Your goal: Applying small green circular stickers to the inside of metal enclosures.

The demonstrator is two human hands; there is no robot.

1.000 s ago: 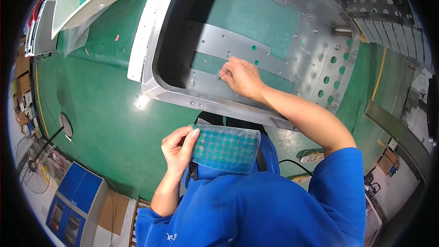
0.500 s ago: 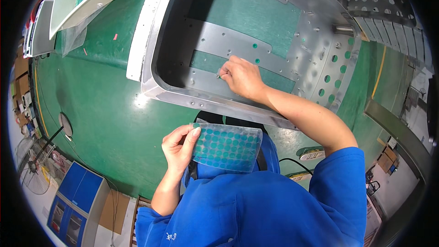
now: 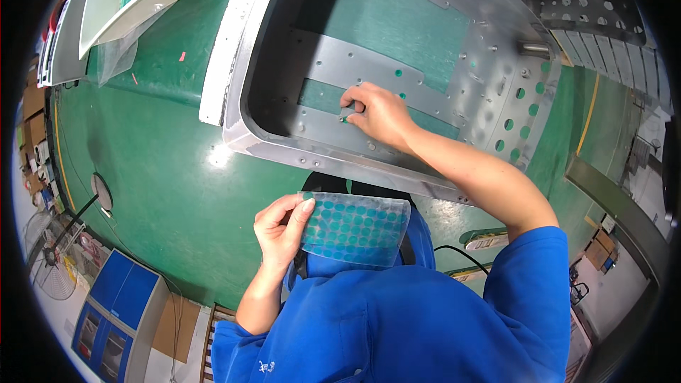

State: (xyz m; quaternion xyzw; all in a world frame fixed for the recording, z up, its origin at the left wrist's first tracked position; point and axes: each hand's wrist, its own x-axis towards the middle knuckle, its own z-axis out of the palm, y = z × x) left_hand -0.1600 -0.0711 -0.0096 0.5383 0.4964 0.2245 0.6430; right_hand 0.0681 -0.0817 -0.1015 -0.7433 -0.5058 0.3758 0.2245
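My left hand (image 3: 281, 230) pinches the upper left corner of a clear plastic sheet (image 3: 355, 230) bearing rows of round green stickers, held in front of my lap. Inside a large grey metal housing (image 3: 273, 143), my right hand (image 3: 379, 115) reaches down to its floor panel. Its fingers are curled, thumb and forefinger close to a small green dot (image 3: 343, 120) at the panel. A small greyish patch shows between those fingertips; what it is I cannot make out. More green dots (image 3: 399, 72) show on the strip beyond the hand.
A cream bin (image 3: 152, 7) with green sheets stands at the far left. The housing's right wall (image 3: 507, 110) has rows of round holes. On the left are a fan (image 3: 57, 276) and a blue cabinet (image 3: 117, 305). A metal beam (image 3: 613, 198) crosses the right side.
My right thumb and forefinger have parted slightly, and a green dot shows beside them. The left hand and the sticker sheet stay nearly still. The whole view has shifted slightly.
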